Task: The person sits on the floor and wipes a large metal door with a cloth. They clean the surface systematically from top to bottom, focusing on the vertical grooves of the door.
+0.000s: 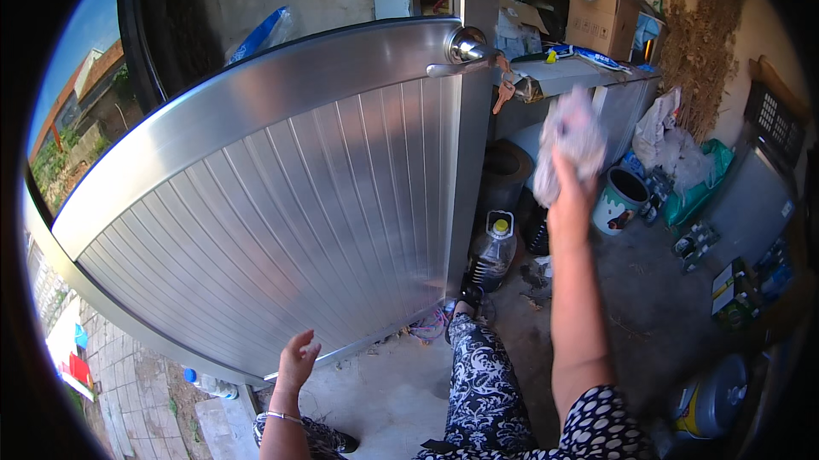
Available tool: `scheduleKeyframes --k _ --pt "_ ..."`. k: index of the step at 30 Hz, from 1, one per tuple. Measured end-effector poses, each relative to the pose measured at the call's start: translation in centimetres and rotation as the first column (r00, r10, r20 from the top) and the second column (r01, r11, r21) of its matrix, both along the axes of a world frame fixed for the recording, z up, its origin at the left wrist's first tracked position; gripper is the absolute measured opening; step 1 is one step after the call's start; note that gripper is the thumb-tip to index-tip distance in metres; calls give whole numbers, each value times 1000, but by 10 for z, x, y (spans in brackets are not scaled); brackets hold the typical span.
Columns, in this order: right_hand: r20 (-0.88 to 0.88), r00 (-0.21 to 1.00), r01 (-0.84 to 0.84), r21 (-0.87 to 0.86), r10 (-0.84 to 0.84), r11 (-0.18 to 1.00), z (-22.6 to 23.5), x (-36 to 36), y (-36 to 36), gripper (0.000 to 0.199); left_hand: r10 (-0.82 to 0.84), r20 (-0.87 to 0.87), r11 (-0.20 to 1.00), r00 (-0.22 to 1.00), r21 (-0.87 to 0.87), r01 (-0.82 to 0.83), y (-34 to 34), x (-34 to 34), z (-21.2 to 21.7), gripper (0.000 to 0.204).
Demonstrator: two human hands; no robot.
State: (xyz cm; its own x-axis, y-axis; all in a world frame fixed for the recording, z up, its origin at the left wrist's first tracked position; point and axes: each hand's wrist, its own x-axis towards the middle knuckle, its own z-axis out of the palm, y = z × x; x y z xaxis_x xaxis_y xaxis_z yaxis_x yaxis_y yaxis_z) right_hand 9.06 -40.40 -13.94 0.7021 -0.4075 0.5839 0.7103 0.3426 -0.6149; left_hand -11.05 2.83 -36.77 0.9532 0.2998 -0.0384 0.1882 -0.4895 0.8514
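Note:
My right hand (572,196) is raised and gripping a crumpled pale cloth (573,132), smeared a little by motion. The cloth is just right of the edge of a silver ribbed metal door (299,196), apart from its lever handle (465,55). Some orange-brown object (505,89) hangs beside that handle; I cannot make out its kind. Low in front of the door panel, my left hand (299,359) holds nothing, its fingers loosely bent and apart. A bracelet (284,416) circles the left wrist.
Beyond the door edge, a large clear bottle with a yellow cap (495,251) and a paint bucket (620,201) stand on the floor. Cardboard boxes (601,21) and clutter lie on a counter (580,76). Bags (670,140) lean by the right wall. A plastic bottle (210,384) lies outside, lower left.

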Motion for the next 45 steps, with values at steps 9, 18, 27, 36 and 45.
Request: scheduleKeyframes --k 9,18,27,36,45 --pt "101 988 40 -893 114 448 196 75 21 52 -38 69 999 997 -33 40 -12 12 8 37" --pt "-207 978 -182 -911 -29 371 214 95 22 41 -48 16 997 999 -64 49 -10 3 12 36" --pt "-479 845 -483 -489 239 727 164 114 -10 30 -58 26 996 998 -60 60 -7 -9 19 34" --pt "-425 766 -599 -203 481 775 50 123 22 33 -77 -7 995 997 -70 76 -17 -6 21 35" --pt "-546 747 -577 -248 380 778 -22 47 84 45 -84 8 994 996 -73 85 -6 -3 11 34"
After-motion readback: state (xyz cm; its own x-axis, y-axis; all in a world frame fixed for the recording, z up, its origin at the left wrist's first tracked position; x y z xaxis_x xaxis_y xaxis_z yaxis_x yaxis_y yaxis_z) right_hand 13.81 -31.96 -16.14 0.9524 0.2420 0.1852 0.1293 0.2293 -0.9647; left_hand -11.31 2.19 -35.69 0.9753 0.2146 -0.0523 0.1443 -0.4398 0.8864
